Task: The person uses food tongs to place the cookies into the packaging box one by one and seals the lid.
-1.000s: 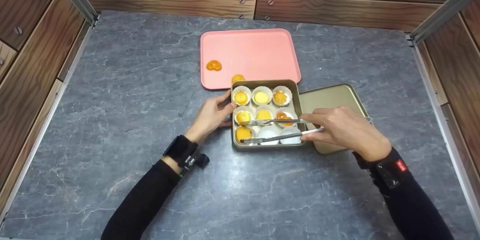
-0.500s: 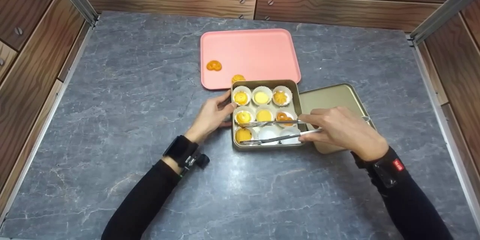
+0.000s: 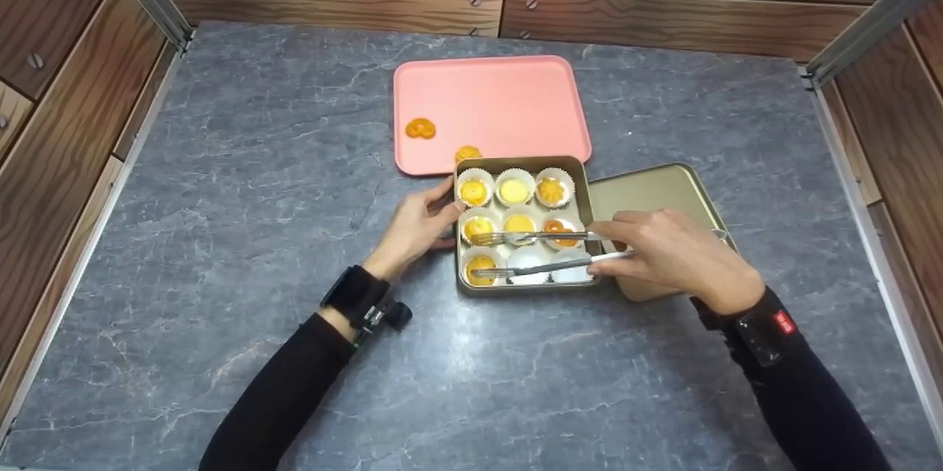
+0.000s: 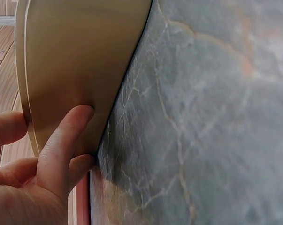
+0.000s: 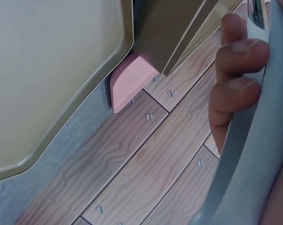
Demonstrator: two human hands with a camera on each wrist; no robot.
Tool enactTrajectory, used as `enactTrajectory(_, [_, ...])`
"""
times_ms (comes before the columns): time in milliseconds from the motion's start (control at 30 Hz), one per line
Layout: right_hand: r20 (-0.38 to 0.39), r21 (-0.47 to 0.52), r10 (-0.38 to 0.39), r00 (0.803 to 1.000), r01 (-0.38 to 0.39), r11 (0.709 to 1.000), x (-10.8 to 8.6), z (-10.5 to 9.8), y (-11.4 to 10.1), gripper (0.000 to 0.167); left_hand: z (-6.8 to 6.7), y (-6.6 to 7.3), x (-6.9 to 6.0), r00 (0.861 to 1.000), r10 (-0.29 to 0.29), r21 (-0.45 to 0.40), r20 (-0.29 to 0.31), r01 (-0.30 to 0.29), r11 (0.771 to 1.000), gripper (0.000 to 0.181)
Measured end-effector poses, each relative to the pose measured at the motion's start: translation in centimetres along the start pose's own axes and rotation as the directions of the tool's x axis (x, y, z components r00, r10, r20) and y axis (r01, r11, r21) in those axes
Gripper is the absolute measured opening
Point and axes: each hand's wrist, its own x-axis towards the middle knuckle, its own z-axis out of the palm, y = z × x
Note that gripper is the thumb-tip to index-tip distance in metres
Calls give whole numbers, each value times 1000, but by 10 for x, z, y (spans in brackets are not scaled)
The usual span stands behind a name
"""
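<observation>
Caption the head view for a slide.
Left hand touches the pastry tin; right hand holds tongs over it, pink tray behind.

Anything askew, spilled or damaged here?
Slightly askew: the gold lid lies rotated to the right of the tin, edges out of line. The round cookie at the pink tray's near edge is partly hidden by the tin; contact is unclear. No spill or damage shows.

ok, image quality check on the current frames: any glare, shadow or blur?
Head: bright glare on the tabletop, just on the near side of the tin box. Left wrist: tabletop softens toward the right edge; dark shadow by the foot of the tin box. Right wrist: near handle of the tongs looks soft, right hand dim.
</observation>
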Motion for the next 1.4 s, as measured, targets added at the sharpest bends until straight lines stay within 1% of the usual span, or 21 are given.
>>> enactTrajectory(200, [-63,79,34,997,-29,996,2,-3,7,41,0,0,1,1000,6,4,1,-6,1000,64])
enactTrajectory(333, [-130,90,96,987,-84,992,7,-4,10,32,-1,0,1,1000,-8,-7,-1,8,1000,65])
enactTrajectory(433, [-184,76,146,972,-134,988,15,-4,12,27,0,0,1,1000,-24,-27,-1,24,999,65])
enactTrajectory(533, [-230,43,173,958,-168,985,23,-4,13,28,0,0,1,1000,-27,-40,5,27,999,64])
enactTrajectory(600, [-244,16,179,953,-181,983,29,-3,14,31,1,-1,1,1000,-25,-44,9,26,999,65])
enactTrajectory(833, [-219,-20,222,950,-232,973,50,-5,13,42,0,0,0,1000,-12,-33,11,12,999,64])
enactTrajectory(933, [-211,-19,233,949,-243,970,61,-7,13,41,0,0,0,1000,-17,-42,10,18,999,64])
enactTrajectory(1067, [-208,-24,227,952,-237,971,74,-8,16,40,1,1,0,1000,-22,-43,12,23,999,65])
enactTrajectory(1233, [-189,-41,217,958,-229,973,85,-11,21,39,1,-1,0,1000,13,-28,17,-12,1000,64])
enactTrajectory(1300, [-164,-46,228,960,-238,970,89,-13,24,39,0,-1,0,999,35,-13,14,-35,999,64])
enactTrajectory(1400, [-119,-62,244,962,-253,965,96,-15,30,40,0,-1,0,999,45,2,12,-45,999,63])
